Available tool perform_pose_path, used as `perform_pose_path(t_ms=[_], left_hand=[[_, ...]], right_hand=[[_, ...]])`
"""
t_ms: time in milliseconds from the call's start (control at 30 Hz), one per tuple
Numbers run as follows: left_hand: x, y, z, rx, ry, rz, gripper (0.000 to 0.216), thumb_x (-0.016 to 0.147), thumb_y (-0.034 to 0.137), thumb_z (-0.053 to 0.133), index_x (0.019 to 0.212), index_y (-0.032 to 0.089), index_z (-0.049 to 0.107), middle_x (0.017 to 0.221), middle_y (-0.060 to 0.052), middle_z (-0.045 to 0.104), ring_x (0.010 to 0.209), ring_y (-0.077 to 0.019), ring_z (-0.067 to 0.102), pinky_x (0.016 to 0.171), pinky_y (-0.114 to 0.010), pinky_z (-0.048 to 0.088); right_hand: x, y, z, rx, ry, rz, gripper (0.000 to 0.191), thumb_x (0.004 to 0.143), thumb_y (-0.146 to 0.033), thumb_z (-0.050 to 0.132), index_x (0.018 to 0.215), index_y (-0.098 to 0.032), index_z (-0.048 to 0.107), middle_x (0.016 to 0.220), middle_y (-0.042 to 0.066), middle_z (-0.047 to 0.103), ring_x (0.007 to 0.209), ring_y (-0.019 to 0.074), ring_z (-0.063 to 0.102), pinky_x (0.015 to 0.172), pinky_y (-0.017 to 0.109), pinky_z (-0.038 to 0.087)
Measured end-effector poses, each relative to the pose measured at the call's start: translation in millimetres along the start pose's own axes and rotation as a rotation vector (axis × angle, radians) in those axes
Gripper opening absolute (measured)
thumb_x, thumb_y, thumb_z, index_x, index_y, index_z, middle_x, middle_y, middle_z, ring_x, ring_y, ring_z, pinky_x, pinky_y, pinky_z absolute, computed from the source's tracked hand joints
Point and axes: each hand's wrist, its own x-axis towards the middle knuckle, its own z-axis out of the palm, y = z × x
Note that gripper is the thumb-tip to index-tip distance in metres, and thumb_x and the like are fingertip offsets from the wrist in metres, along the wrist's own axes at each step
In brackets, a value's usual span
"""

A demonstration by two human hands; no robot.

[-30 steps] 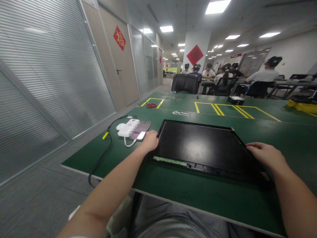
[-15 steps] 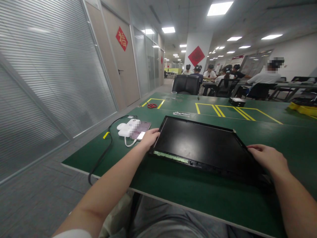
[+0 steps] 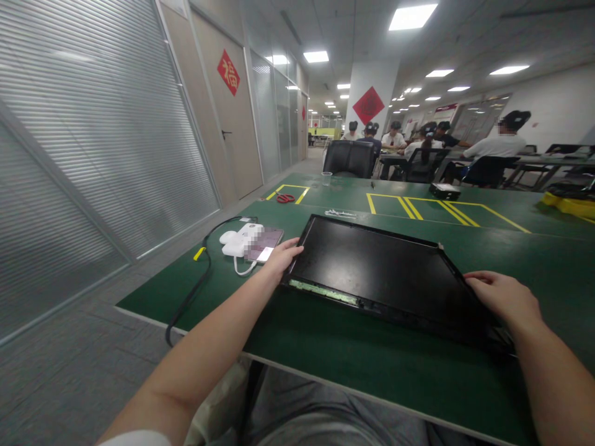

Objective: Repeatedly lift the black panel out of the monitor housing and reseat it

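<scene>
Left hand [image 3: 282, 259] pinches the left edge of a flat, black, rectangular screen panel [image 3: 367, 263] near the front edge of the green worktop [image 3: 288, 337], its long, pale-green strip [image 3: 323, 292] exposed. Right hand [image 3: 506, 298] grips the opposite edge; the two-sided hold looks complete, full lift unclear.

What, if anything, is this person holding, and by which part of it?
A flat, black, rectangular panel with a glossy face, held by opposite side edges: the left grip on its left edge, the right grip on its right.
</scene>
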Motion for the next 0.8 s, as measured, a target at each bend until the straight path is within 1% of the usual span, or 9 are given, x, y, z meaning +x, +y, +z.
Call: perform_pose_path(t_ms=[167,300,400,467,533,600,667,733,800], left_hand=[[2.8,-2.2,-0.4,-0.053,-0.011,-0.004,0.056,0.077,0.015,0.084,0.131,0.017,0.070,0.079,-0.004,0.078,0.057,-0.0154,0.070,0.058,-0.026,0.058],[4.3,-3.4,0.1,-0.092,-0.022,-0.010,0.054,0.079,0.018,0.083,0.131,0.017,0.068,0.080,-0.003,0.078,0.061,-0.0156,0.072,0.060,-0.025,0.058],[3.8,-2.3,1.2,-0.095,-0.036,-0.032,0.054,0.084,0.015,0.077,0.137,0.016,0.063,0.075,-0.001,0.075,0.059,-0.0149,0.071,0.058,-0.024,0.057],[2.4,-0.9,1.8,-0.084,-0.035,-0.046,0.060,0.086,0.014,0.076,0.143,0.016,0.057,0.072,0.000,0.073,0.056,-0.0147,0.069,0.056,-0.024,0.056],[0.1,0.6,2.2,-0.073,-0.049,-0.047,0.070,0.083,0.016,0.079,0.148,0.018,0.052,0.072,0.000,0.073,0.055,-0.0153,0.069,0.056,-0.025,0.056],[-2.6,1.9,2.3,-0.061,-0.083,-0.041,0.082,0.077,0.019,0.085,0.151,0.021,0.050,0.075,0.000,0.074,0.055,-0.0157,0.069,0.057,-0.026,0.056],[-5.2,2.9,2.3,-0.046,-0.116,-0.039,0.088,0.073,0.019,0.088,0.152,0.023,0.048,0.078,0.000,0.075,0.052,-0.0150,0.067,0.056,-0.026,0.055],[-7.4,3.6,2.6,-0.033,-0.132,-0.041,0.088,0.072,0.019,0.088,0.151,0.023,0.049,0.079,-0.001,0.075,0.051,-0.0143,0.066,0.055,-0.026,0.054],[-9.2,4.0,3.3,-0.022,-0.139,-0.027,0.082,0.072,0.021,0.088,0.147,0.022,0.054,0.079,-0.001,0.075,0.052,-0.0146,0.066,0.054,-0.025,0.053]], right_hand=[[2.2,1.5,0.9,-0.015,0.010,-0.019,0.041,0.078,-0.050,0.052,0.100,-0.032,0.083,0.106,0.009,0.078,0.089,0.0324,0.071,0.069,0.040,0.054],[0.9,0.3,0.0,-0.014,0.027,-0.024,0.041,0.077,-0.049,0.051,0.098,-0.032,0.083,0.104,0.009,0.078,0.089,0.0328,0.071,0.069,0.041,0.054],[-2.1,-2.1,-2.4,-0.006,0.009,-0.003,0.041,0.077,-0.049,0.051,0.099,-0.032,0.083,0.106,0.009,0.078,0.091,0.0331,0.071,0.070,0.041,0.054],[-3.9,-3.5,-4.0,-0.004,-0.006,0.004,0.043,0.078,-0.050,0.050,0.101,-0.032,0.082,0.109,0.009,0.078,0.093,0.0334,0.071,0.071,0.041,0.054],[-4.6,-4.1,-4.8,-0.007,-0.020,0.003,0.045,0.080,-0.051,0.049,0.104,-0.031,0.082,0.111,0.009,0.078,0.096,0.0337,0.070,0.072,0.041,0.054],[-4.0,-3.4,-4.3,-0.018,-0.029,0.005,0.046,0.081,-0.051,0.048,0.107,-0.031,0.081,0.113,0.009,0.077,0.098,0.0339,0.070,0.074,0.041,0.054],[-2.4,-1.9,-2.8,-0.024,-0.023,0.004,0.046,0.081,-0.052,0.049,0.107,-0.032,0.081,0.113,0.008,0.077,0.098,0.0340,0.071,0.073,0.041,0.054],[-0.5,-0.1,-0.7,-0.021,-0.003,-0.003,0.044,0.080,-0.052,0.050,0.104,-0.032,0.082,0.111,0.009,0.078,0.095,0.0341,0.071,0.070,0.041,0.054],[0.9,1.3,1.0,-0.016,0.016,-0.016,0.042,0.080,-0.052,0.051,0.101,-0.032,0.082,0.108,0.009,0.078,0.091,0.0338,0.072,0.068,0.041,0.054]])
